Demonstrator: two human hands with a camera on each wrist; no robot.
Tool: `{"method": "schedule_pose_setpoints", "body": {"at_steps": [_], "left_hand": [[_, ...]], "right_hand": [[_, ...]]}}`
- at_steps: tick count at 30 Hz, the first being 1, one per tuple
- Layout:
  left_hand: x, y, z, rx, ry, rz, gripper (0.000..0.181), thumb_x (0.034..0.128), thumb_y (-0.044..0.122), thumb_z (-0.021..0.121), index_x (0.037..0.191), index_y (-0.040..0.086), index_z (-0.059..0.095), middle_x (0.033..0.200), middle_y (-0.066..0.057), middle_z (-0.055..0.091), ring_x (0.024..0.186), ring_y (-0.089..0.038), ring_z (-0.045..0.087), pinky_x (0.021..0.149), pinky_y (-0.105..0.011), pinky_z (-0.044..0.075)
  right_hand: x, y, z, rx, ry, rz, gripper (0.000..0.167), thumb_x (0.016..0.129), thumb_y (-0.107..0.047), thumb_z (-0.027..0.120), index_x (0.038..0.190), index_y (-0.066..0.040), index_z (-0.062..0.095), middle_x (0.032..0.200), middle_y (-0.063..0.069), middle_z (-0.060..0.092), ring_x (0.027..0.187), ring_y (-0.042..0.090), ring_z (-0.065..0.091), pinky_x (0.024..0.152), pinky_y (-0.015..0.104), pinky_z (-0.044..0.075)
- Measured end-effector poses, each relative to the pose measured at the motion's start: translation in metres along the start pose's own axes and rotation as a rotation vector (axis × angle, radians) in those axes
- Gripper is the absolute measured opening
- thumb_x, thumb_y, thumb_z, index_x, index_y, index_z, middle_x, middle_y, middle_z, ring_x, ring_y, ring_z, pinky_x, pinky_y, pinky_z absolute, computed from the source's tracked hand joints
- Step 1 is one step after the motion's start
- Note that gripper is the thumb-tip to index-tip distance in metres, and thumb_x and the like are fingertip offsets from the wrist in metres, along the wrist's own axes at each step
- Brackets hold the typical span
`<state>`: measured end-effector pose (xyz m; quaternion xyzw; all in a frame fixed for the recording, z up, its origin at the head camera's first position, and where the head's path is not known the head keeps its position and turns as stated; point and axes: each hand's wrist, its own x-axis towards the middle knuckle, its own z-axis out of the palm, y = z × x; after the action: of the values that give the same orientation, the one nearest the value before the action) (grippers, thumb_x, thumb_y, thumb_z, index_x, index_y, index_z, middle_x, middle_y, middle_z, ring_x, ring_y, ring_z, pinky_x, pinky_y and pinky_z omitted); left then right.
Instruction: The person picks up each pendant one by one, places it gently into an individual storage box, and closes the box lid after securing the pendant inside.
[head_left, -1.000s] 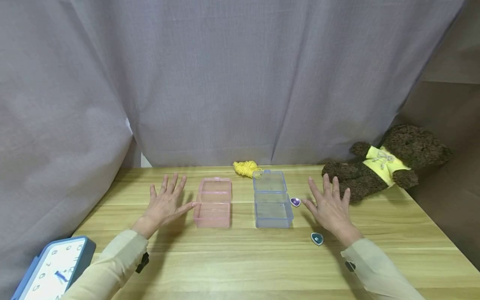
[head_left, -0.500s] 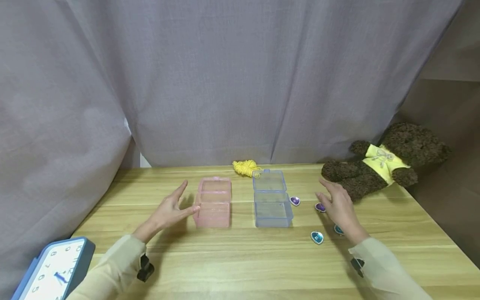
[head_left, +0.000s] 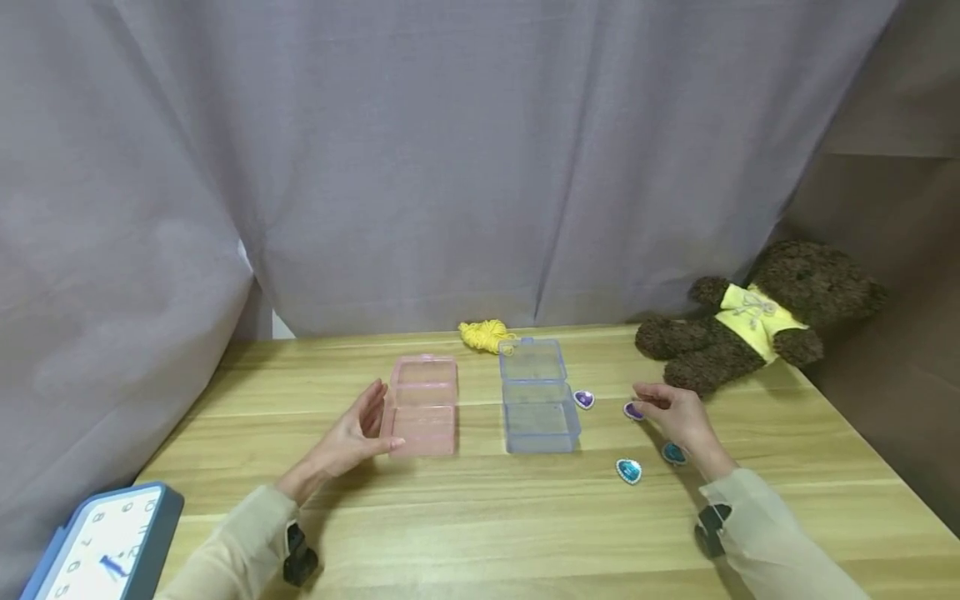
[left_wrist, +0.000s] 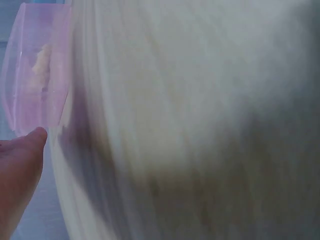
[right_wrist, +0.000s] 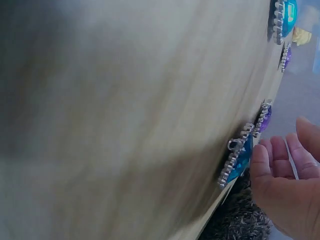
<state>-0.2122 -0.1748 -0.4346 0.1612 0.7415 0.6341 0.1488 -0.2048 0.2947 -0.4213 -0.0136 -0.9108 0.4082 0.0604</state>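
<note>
In the head view my left hand (head_left: 347, 437) is at the left side of a pink see-through plastic box (head_left: 429, 433) with its lid folded back. Its thumb lies close to the box's front left corner; whether they touch I cannot tell. My right hand (head_left: 684, 422) hovers just right of a purple heart-shaped gem (head_left: 632, 410), fingers bent, thumb apart from them and nothing between in the right wrist view. A teal gem (head_left: 673, 452) lies beneath this hand. Another teal gem (head_left: 628, 472) lies nearer, and a second purple gem (head_left: 583, 400) sits beside the blue see-through box (head_left: 542, 427), lid also back.
Yellow yarn (head_left: 484, 335) lies at the table's back edge, behind the boxes. A brown teddy bear (head_left: 720, 354) in a yellow top lies at the back right. At the front left stands a blue-framed clock (head_left: 108, 542). A grey curtain (head_left: 420, 167) hangs behind the table.
Both hands have turned from spread, palms down, to bent fingers. The left has come against the pink box's side; the right has lowered towards a purple gem. A purple and a teal gem came into sight.
</note>
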Motion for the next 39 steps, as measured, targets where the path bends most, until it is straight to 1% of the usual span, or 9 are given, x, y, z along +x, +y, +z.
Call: {"method": "schedule_pose_setpoints", "body": {"at_steps": [2,5,9,16,19,23,27,34,39], "left_hand": [[0.001,-0.002,0.002,-0.009,0.003,-0.008,0.108,0.0773,0.003,0.074,0.149,-0.001,-0.007,0.157,-0.02,-0.003,0.144,-0.035,0.002,0.118,-0.042,0.01],[0.002,-0.005,0.004,0.002,0.008,-0.017,0.109,0.0767,0.004,0.075,0.149,-0.001,-0.006,0.157,-0.021,0.0,0.144,-0.035,0.005,0.118,-0.042,0.013],[0.003,-0.007,0.007,0.003,0.016,-0.032,0.108,0.0766,0.004,0.075,0.149,0.0,-0.004,0.157,-0.021,0.003,0.144,-0.034,0.008,0.117,-0.042,0.015],[0.003,-0.011,0.01,-0.023,0.024,0.003,0.1,0.0766,-0.003,0.072,0.147,-0.006,0.001,0.155,-0.025,0.007,0.142,-0.037,0.013,0.116,-0.042,0.018],[0.004,-0.012,0.01,-0.041,0.035,0.007,0.096,0.0765,-0.005,0.07,0.147,-0.008,0.005,0.154,-0.025,0.011,0.141,-0.038,0.017,0.115,-0.041,0.022],[0.006,-0.012,0.01,-0.056,0.042,-0.002,0.093,0.0762,-0.007,0.07,0.146,-0.007,0.008,0.153,-0.025,0.015,0.14,-0.037,0.021,0.112,-0.032,0.031],[0.006,-0.012,0.01,-0.068,0.044,0.008,0.091,0.075,-0.009,0.069,0.146,-0.007,0.011,0.152,-0.026,0.019,0.137,-0.038,0.025,0.107,-0.026,0.038],[0.008,-0.013,0.009,-0.066,0.052,0.016,0.089,0.0751,-0.01,0.069,0.145,-0.007,0.014,0.149,-0.029,0.023,0.135,-0.041,0.028,0.105,-0.028,0.042],[0.008,-0.012,0.008,-0.06,0.041,0.021,0.088,0.0758,-0.011,0.068,0.145,-0.008,0.013,0.15,-0.03,0.02,0.138,-0.041,0.024,0.109,-0.034,0.037]], "right_hand": [[0.001,0.002,0.0,-0.008,-0.012,0.001,0.036,0.089,-0.008,0.063,0.12,0.009,0.058,0.115,0.027,0.062,0.086,0.013,0.062,0.064,0.014,0.05],[0.002,0.004,0.001,-0.015,-0.026,0.007,0.036,0.088,-0.008,0.064,0.119,0.01,0.059,0.113,0.028,0.063,0.093,0.031,0.063,0.064,0.016,0.05],[0.003,0.005,0.002,-0.032,-0.032,0.032,0.036,0.087,-0.008,0.065,0.118,0.01,0.059,0.112,0.027,0.063,0.098,0.037,0.061,0.067,0.018,0.051],[0.006,0.004,0.005,-0.092,-0.034,0.017,0.034,0.082,-0.007,0.07,0.11,0.01,0.063,0.104,0.026,0.066,0.089,0.035,0.063,0.071,0.031,0.054],[0.007,0.003,0.005,-0.098,-0.049,0.035,0.031,0.083,-0.007,0.069,0.109,0.01,0.064,0.102,0.025,0.067,0.086,0.031,0.063,0.07,0.033,0.054],[0.007,0.002,0.005,-0.079,-0.072,0.072,0.026,0.084,-0.006,0.068,0.104,0.009,0.064,0.095,0.022,0.068,0.078,0.021,0.062,0.065,0.028,0.051],[0.009,0.001,0.004,-0.077,-0.084,0.075,0.024,0.083,-0.007,0.069,0.099,0.009,0.063,0.086,0.018,0.066,0.072,0.013,0.057,0.061,0.025,0.048],[0.011,0.003,0.005,-0.039,-0.082,0.038,0.023,0.082,-0.007,0.069,0.097,0.008,0.06,0.081,0.011,0.062,0.069,0.012,0.053,0.056,0.022,0.046],[0.01,-0.007,0.004,0.026,-0.049,-0.005,0.024,0.084,-0.006,0.068,0.099,0.009,0.058,0.084,0.01,0.062,0.069,0.007,0.052,0.055,0.018,0.048]]}}
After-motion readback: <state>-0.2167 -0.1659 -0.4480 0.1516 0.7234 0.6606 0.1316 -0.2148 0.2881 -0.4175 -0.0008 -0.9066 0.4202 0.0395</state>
